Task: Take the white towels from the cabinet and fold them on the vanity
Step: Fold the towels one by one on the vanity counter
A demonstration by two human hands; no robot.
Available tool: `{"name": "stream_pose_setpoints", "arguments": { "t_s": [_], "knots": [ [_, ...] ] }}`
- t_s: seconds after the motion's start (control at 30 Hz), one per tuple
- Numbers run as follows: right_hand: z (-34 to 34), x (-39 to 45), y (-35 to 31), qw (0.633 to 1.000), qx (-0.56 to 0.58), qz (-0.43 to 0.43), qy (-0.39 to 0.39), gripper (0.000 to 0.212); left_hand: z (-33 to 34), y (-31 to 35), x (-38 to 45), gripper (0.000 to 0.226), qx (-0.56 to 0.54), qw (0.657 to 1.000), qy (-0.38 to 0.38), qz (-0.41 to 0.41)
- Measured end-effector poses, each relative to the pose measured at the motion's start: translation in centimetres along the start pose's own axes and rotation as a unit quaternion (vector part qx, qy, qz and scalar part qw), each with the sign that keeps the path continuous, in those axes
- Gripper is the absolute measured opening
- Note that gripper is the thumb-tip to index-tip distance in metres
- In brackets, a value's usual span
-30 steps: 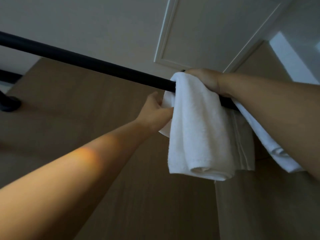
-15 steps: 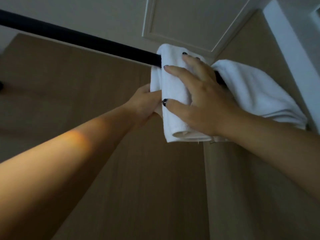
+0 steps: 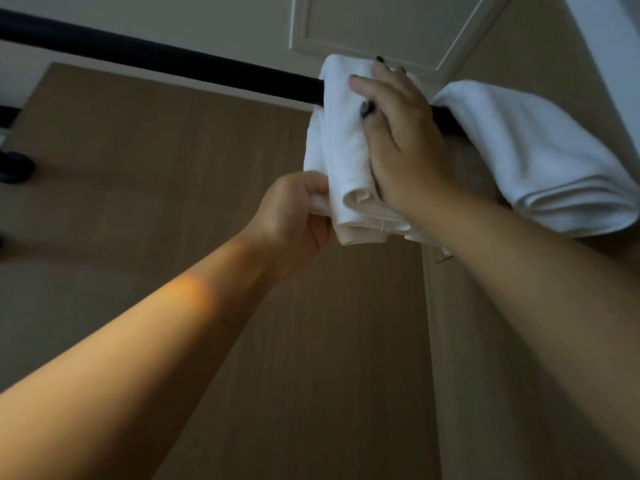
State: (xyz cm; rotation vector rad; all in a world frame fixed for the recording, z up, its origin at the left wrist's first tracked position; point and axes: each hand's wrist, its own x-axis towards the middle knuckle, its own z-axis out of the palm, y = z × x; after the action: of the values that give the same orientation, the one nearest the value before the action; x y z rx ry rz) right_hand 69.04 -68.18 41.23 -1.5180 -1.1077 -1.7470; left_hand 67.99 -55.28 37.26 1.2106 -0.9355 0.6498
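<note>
I look up inside the cabinet at a black rail (image 3: 194,67). Over it hangs a folded white towel (image 3: 341,140). My left hand (image 3: 294,216) grips that towel's lower left edge with curled fingers. Against the towel's front lies my right hand (image 3: 398,133), its fingers reaching up to the rail and the thumb bent on the cloth. Another white towel (image 3: 526,157) is draped over the rail further right, apart from both hands.
Brown wood panels (image 3: 145,174) form the cabinet's back and side. A pale panelled surface (image 3: 381,26) lies above the rail. A dark rail bracket (image 3: 14,166) sits at the far left, and a white frame edge (image 3: 609,53) runs along the top right.
My right hand came off the top of the rail and now lies on the towel's front. My left hand slid down to the towel's lower edge and closed on it.
</note>
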Motion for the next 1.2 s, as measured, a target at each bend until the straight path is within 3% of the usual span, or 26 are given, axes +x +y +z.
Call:
{"name": "stream_pose_setpoints", "arguments": {
  "t_s": [0.1, 0.2, 0.3, 0.37, 0.5, 0.6, 0.67, 0.83, 1.0, 1.2],
  "knots": [
    [0.8, -2.0, 0.3, 0.988, 0.099, 0.073, 0.093, 0.046, 0.0, 1.0, 0.0, 0.05, 0.005, 0.999, -0.053, 0.002],
    [1.3, -2.6, 0.8, 0.946, 0.211, 0.202, 0.142, 0.053, 0.6, 1.1, 0.0, 0.047, 0.142, 0.988, -0.054, -0.005],
    [0.6, -2.7, 2.0, 0.873, 0.359, 0.322, 0.074, 0.043, 0.7, 0.7, 0.1, 0.028, 0.197, 0.98, -0.001, 0.0],
    [0.1, -3.1, 3.2, 0.848, 0.408, 0.339, -0.015, 0.043, 0.4, 0.5, -0.1, 0.025, 0.199, 0.98, 0.006, -0.004],
    [0.0, -3.6, 4.9, 0.85, 0.409, 0.307, -0.131, 0.048, 0.1, 0.3, -0.1, 0.025, 0.222, 0.975, 0.022, 0.011],
    [0.1, -3.8, 5.2, 0.87, 0.375, 0.307, -0.09, 0.056, 0.2, -0.4, -0.2, 0.02, 0.237, 0.971, 0.029, 0.033],
    [0.3, -4.0, 5.1, 0.888, 0.359, 0.285, -0.045, 0.051, 0.2, -1.1, -0.4, 0.019, 0.261, 0.963, 0.046, 0.057],
    [0.6, -4.7, 4.6, 0.9, 0.335, 0.279, -0.016, 0.043, 0.6, -2.0, -1.0, 0.022, 0.284, 0.953, 0.07, 0.073],
    [-0.1, -5.9, 4.4, 0.895, 0.332, 0.298, -0.024, 0.031, 0.9, -0.9, -1.6, 0.028, 0.29, 0.951, 0.104, 0.03],
    [-2.2, -6.7, 3.9, 0.893, 0.337, 0.292, -0.055, 0.031, 2.3, 1.3, -3.3, 0.032, 0.345, 0.926, 0.154, -0.009]
  ]
}}
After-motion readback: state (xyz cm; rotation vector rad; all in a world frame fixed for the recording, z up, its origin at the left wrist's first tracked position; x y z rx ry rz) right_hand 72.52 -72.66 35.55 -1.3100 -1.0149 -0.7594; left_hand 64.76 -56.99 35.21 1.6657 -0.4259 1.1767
